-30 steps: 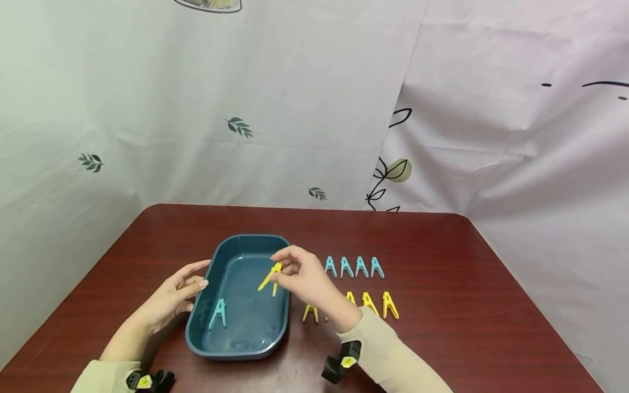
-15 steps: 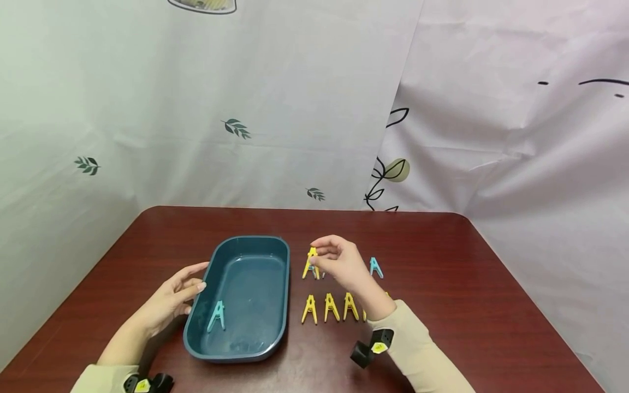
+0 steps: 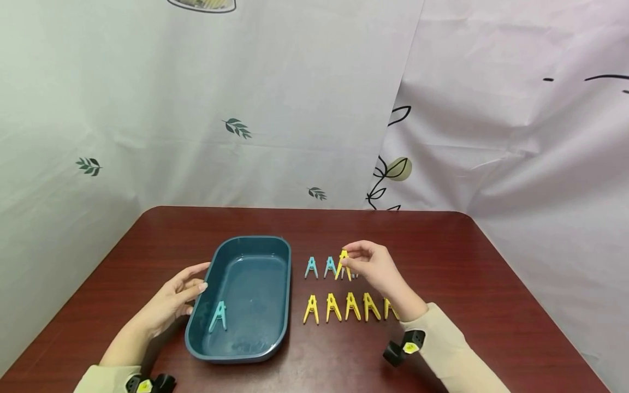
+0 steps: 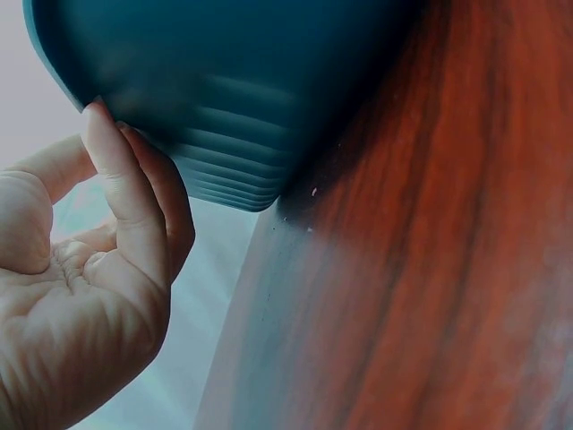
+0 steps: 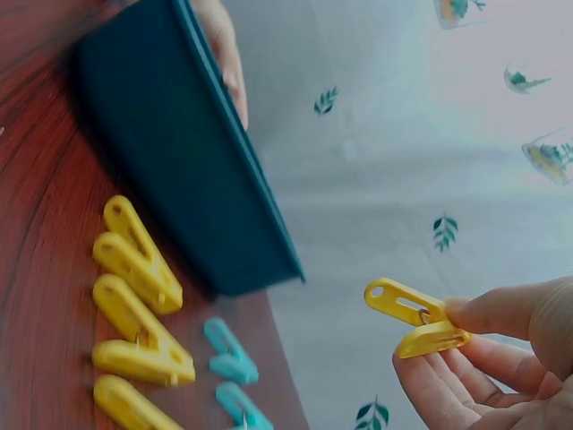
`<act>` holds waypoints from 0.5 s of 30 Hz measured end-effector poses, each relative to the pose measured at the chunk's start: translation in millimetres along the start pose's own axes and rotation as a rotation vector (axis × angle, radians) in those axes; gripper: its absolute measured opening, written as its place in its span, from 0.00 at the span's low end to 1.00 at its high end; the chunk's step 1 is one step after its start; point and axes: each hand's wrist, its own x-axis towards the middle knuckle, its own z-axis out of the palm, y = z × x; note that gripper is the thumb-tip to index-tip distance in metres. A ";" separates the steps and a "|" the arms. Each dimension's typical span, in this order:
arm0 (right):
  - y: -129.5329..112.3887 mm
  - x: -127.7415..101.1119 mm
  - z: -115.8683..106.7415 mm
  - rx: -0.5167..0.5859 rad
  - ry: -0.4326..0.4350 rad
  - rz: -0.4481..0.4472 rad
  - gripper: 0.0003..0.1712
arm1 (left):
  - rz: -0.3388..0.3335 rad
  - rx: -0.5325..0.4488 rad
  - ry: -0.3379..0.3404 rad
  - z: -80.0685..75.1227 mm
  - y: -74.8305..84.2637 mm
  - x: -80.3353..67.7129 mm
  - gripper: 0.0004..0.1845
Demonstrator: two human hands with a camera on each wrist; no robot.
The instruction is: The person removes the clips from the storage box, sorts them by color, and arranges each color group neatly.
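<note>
My right hand (image 3: 375, 267) pinches a yellow clothespin (image 5: 416, 318) between thumb and fingers, its legs pointing down in the head view. It hangs over the back row of teal clothespins (image 3: 312, 267), hiding part of that row. In front lies a row of several yellow clothespins (image 3: 311, 309) on the table. At left, my left hand (image 3: 169, 303) holds the side rim of a dark blue-green plastic tub (image 3: 287, 295), thumb at the edge and bent fingers against the outer wall. One teal clothespin (image 3: 218, 316) lies inside the tub, near its front left.
The reddish-brown wooden table (image 3: 472, 305) has rounded far corners. Behind it hangs a pale curtain (image 3: 275, 109) with leaf prints. Black wrist cameras sit on both sleeves.
My right hand has carried the yellow clothespin from above the tub to the right, along the back teal row. The left hand has stayed at the tub's rim.
</note>
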 end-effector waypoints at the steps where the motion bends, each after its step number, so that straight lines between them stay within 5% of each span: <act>1: 1.8 -0.4 -3.1 -0.002 -0.003 0.006 0.17 | 0.003 -0.003 -0.001 0.2 0.2 0.1 0.23; 15: 21.0 -8.1 -34.9 0.004 -0.004 0.081 0.18 | -0.008 0.013 0.011 -0.3 -0.7 1.7 0.22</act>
